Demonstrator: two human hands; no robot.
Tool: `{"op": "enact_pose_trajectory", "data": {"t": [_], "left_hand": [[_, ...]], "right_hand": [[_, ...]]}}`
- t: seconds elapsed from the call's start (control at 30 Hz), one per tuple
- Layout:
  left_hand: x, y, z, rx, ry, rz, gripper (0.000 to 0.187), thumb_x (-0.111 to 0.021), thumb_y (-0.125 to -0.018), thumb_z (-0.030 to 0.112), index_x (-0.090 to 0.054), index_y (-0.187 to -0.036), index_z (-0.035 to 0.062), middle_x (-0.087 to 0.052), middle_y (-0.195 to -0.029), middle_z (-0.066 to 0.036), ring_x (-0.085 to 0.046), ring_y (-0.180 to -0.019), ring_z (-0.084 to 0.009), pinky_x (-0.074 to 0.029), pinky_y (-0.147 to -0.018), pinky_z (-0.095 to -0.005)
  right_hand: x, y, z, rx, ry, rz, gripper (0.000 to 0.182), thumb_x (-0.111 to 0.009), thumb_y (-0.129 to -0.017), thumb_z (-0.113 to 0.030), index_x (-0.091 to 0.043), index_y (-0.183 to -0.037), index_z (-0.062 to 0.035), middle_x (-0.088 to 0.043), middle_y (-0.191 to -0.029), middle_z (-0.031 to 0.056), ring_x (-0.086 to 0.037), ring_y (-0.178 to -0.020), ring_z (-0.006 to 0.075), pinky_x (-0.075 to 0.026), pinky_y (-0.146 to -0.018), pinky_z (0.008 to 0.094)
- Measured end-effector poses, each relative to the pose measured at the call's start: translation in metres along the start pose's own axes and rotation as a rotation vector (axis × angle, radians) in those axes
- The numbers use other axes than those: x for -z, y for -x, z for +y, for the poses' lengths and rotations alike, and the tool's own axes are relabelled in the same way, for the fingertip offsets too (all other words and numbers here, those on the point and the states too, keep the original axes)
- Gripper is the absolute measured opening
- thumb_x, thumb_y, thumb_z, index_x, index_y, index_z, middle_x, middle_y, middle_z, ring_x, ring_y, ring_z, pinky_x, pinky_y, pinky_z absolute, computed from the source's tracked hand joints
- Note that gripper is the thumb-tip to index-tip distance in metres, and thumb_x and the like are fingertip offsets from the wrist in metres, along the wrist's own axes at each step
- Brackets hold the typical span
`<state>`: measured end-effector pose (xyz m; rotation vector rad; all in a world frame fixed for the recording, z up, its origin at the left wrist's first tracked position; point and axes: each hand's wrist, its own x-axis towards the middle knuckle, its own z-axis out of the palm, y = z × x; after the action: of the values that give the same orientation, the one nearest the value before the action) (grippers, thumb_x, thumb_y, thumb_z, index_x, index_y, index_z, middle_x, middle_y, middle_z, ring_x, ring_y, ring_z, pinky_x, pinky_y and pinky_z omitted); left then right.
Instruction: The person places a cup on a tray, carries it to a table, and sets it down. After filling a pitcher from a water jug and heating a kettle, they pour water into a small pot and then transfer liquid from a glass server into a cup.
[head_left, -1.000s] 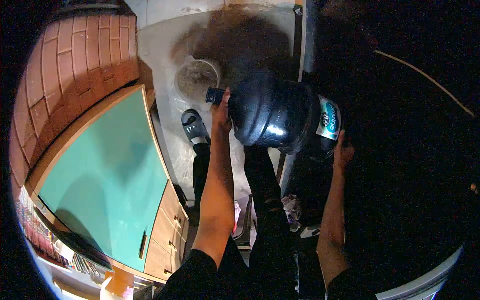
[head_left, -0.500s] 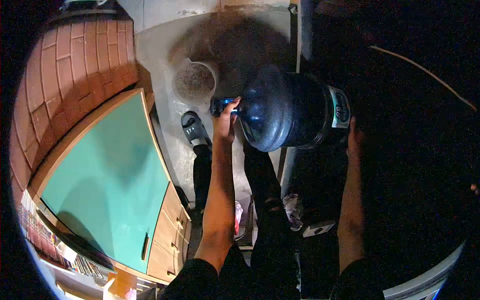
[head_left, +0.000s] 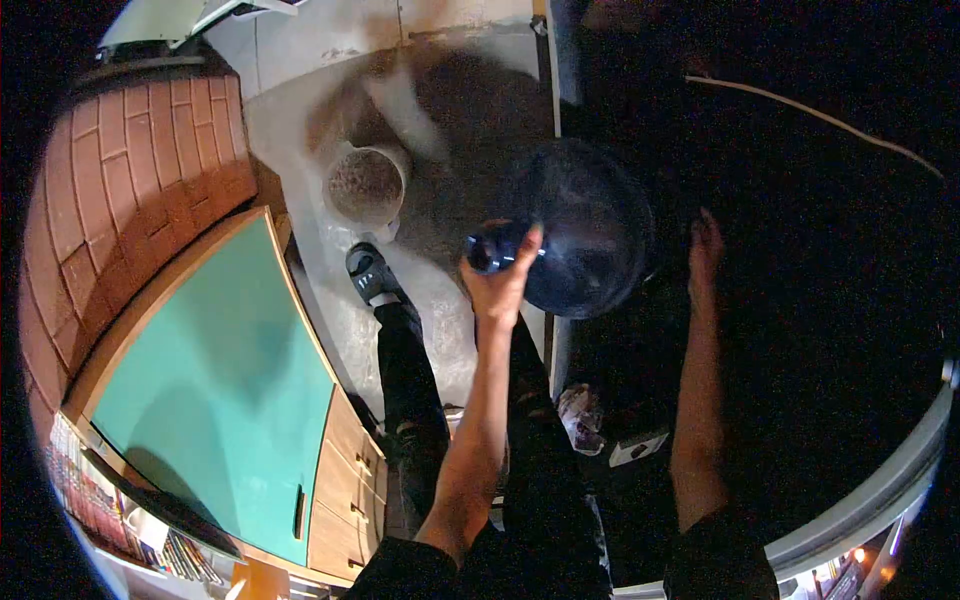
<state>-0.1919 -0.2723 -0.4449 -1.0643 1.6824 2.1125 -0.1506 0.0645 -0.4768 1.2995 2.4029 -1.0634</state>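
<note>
A large blue water jug (head_left: 590, 235) is tipped so that its neck points toward me and to the left. My left hand (head_left: 497, 285) is wrapped round that neck, with the thumb on top. Off to the jug's right, my right hand (head_left: 706, 252) is raised with nothing in it. Its fingers point upward and look partly spread in the dim light, and a dark gap separates them from the jug. The jug's far end is hidden behind its rounded shoulder.
A whitish bucket (head_left: 365, 188) stands on the pale floor beyond my sandalled foot (head_left: 368, 272). On the left is a green-topped wooden cabinet (head_left: 230, 390) against a brick wall (head_left: 140, 190). A crumpled plastic bag (head_left: 580, 418) and a small white box (head_left: 638, 448) lie lower right of centre.
My right hand has come off the jug's base. The jug has turned, its neck swinging toward me and its label going out of sight. My left hand still grips the neck.
</note>
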Motion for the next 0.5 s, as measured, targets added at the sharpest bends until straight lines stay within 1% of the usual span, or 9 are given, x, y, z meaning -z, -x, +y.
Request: {"op": "enact_pose_trajectory", "data": {"t": [0.07, 0.1, 0.13, 0.23, 0.3, 0.33, 0.37, 0.47, 0.5], "left_hand": [[-0.015, 0.013, 0.000, -0.054, 0.052, -0.061, 0.044, -0.084, -0.066, 0.025, -0.061, -0.097, 0.0041, -0.065, -0.088, -0.005, -0.061, -0.078, -0.0121, -0.050, -0.070, -0.0264], [-0.023, 0.019, -0.003, 0.054, 0.261, -0.103, 0.046, -0.084, -0.065, 0.028, -0.061, -0.096, 0.0033, -0.066, -0.088, -0.007, -0.062, -0.080, -0.0145, -0.051, -0.070, -0.0287], [-0.026, 0.018, -0.016, -0.292, -0.266, -0.051, 0.053, -0.085, -0.062, 0.032, -0.060, -0.098, 0.0029, -0.066, -0.086, -0.009, -0.064, -0.083, -0.0183, -0.051, -0.071, -0.0321], [-0.049, 0.044, -0.008, -0.315, -0.304, -0.164, 0.059, -0.085, -0.060, 0.037, -0.059, -0.100, 0.0026, -0.065, -0.088, -0.012, -0.064, -0.085, -0.0255, -0.051, -0.071, -0.0363], [-0.061, 0.062, -0.002, -0.544, -0.436, -0.310, 0.060, -0.083, -0.058, 0.039, -0.059, -0.100, 0.0034, -0.062, -0.097, -0.015, -0.062, -0.086, -0.0279, -0.050, -0.074, -0.0394], [-0.071, 0.074, 0.003, -0.546, -0.433, -0.314, 0.060, -0.083, -0.058, 0.039, -0.059, -0.100, 0.0034, -0.062, -0.097, -0.015, -0.062, -0.086, -0.0279, -0.050, -0.074, -0.0394], [-0.083, 0.088, 0.006, -0.489, -0.532, -0.358, 0.061, -0.083, -0.057, 0.042, -0.059, -0.099, 0.0040, -0.062, -0.097, -0.015, -0.061, -0.085, -0.0308, -0.050, -0.074, -0.0409], [-0.113, 0.114, -0.002, -0.415, -0.556, -0.467, 0.062, -0.081, -0.057, 0.041, -0.059, -0.102, 0.0046, -0.060, -0.103, -0.017, -0.059, -0.091, -0.0355, -0.049, -0.078, -0.0430], [-0.120, 0.121, -0.007, -0.396, -0.497, -0.527, 0.062, -0.081, -0.058, 0.039, -0.059, -0.105, 0.0045, -0.059, -0.109, -0.018, -0.058, -0.097, -0.0372, -0.047, -0.083, -0.0435]], "right_hand": [[0.004, 0.073, -0.065, 0.271, -0.145, -0.083, 0.053, -0.052, -0.088, -0.029, -0.041, -0.134, -0.0052, -0.041, -0.138, 0.0137, -0.032, -0.132, 0.0291, -0.026, -0.107, 0.0414], [0.006, 0.098, -0.083, 0.511, 0.077, -0.079, 0.051, -0.050, -0.087, -0.026, -0.042, -0.133, -0.0055, -0.040, -0.138, 0.0140, -0.031, -0.132, 0.0294, -0.027, -0.107, 0.0424], [0.008, 0.119, -0.100, 0.745, 0.302, -0.069, 0.049, -0.048, -0.086, -0.022, -0.042, -0.132, -0.0058, -0.040, -0.138, 0.0144, -0.031, -0.133, 0.0298, -0.028, -0.107, 0.0433], [-0.004, 0.174, -0.141, 0.578, 0.262, -0.061, 0.045, -0.043, -0.090, -0.028, -0.043, -0.133, -0.0127, -0.031, -0.144, 0.0122, -0.024, -0.135, 0.0346, -0.022, -0.109, 0.0468], [-0.003, 0.173, -0.127, 0.687, 0.352, -0.007, 0.045, -0.039, -0.092, -0.031, -0.043, -0.133, -0.0136, -0.030, -0.145, 0.0119, -0.024, -0.135, 0.0351, -0.018, -0.111, 0.0472], [-0.003, 0.170, -0.115, 0.793, 0.446, 0.042, 0.045, -0.035, -0.094, -0.035, -0.043, -0.134, -0.0144, -0.029, -0.146, 0.0115, -0.024, -0.135, 0.0356, -0.014, -0.112, 0.0475], [-0.003, 0.163, -0.096, 0.580, 0.398, 0.090, 0.051, -0.029, -0.095, -0.043, -0.042, -0.134, -0.0130, -0.027, -0.147, 0.0111, -0.024, -0.135, 0.0349, -0.008, -0.112, 0.0477], [0.017, 0.135, -0.065, 0.715, 0.542, 0.196, 0.059, -0.027, -0.094, -0.050, -0.044, -0.131, -0.0078, -0.032, -0.144, 0.0135, -0.026, -0.134, 0.0337, -0.012, -0.112, 0.0466], [0.038, 0.073, 0.029, 0.886, -0.117, -0.202, 0.049, -0.030, -0.098, -0.032, -0.027, -0.141, -0.0089, -0.031, -0.145, 0.0099, -0.020, -0.137, 0.0273, -0.022, -0.111, 0.0416]]}}
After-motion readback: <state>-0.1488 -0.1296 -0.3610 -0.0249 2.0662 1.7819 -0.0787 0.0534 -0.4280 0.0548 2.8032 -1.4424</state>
